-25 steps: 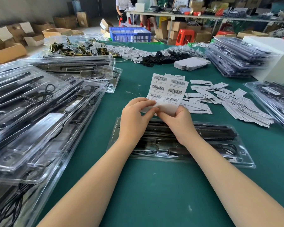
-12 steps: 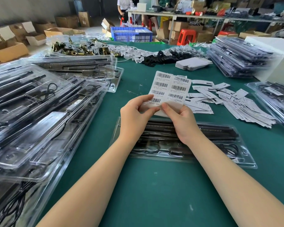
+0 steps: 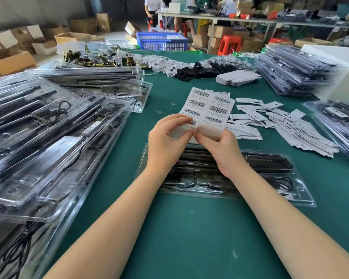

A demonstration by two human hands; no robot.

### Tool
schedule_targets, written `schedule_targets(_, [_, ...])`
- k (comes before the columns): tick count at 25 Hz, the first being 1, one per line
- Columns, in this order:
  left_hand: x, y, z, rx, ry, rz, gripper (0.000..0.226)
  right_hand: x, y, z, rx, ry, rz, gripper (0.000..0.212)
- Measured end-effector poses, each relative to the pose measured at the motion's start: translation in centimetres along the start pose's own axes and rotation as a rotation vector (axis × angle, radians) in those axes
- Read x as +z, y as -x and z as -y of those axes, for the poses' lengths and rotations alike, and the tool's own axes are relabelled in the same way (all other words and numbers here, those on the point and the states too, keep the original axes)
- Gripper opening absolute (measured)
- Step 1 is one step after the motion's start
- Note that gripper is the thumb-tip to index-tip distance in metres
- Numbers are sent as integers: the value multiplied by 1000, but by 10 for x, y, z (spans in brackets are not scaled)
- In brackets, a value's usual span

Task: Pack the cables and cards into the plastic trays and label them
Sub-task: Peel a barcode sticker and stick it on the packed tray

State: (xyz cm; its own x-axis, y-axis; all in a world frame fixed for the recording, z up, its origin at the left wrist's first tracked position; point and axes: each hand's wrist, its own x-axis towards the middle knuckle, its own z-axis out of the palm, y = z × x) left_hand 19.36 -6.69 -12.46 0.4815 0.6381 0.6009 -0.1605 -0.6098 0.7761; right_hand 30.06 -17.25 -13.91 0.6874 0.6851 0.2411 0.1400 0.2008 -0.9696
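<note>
Label sheet: barcode stickers in two columns, held up over the green surface, just above the closed plastic tray.
Left hand: grip pinched tight on the sheet's lower left edge.
Right hand: fingertips pinching the bottom edge beside it.
Tray: flat under both wrists, black cables inside.
Cards: loose pile lying to the right.
Stacked trays: piled high at left.

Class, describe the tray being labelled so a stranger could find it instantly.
On the green table, look just beneath both hands, the left hand and the right hand. There lies a clear plastic tray of black cables. Unlike the stacked trays at either side, it lies alone.
</note>
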Motion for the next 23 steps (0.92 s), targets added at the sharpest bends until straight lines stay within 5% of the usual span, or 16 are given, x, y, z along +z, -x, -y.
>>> schedule_targets(17, [2, 3, 3, -8, -93, 79, 20, 1, 3, 4, -4, 89, 20, 17])
schedule_targets(23, [1, 2, 3, -17, -96, 76, 20, 3, 3, 8, 2, 66, -62, 49])
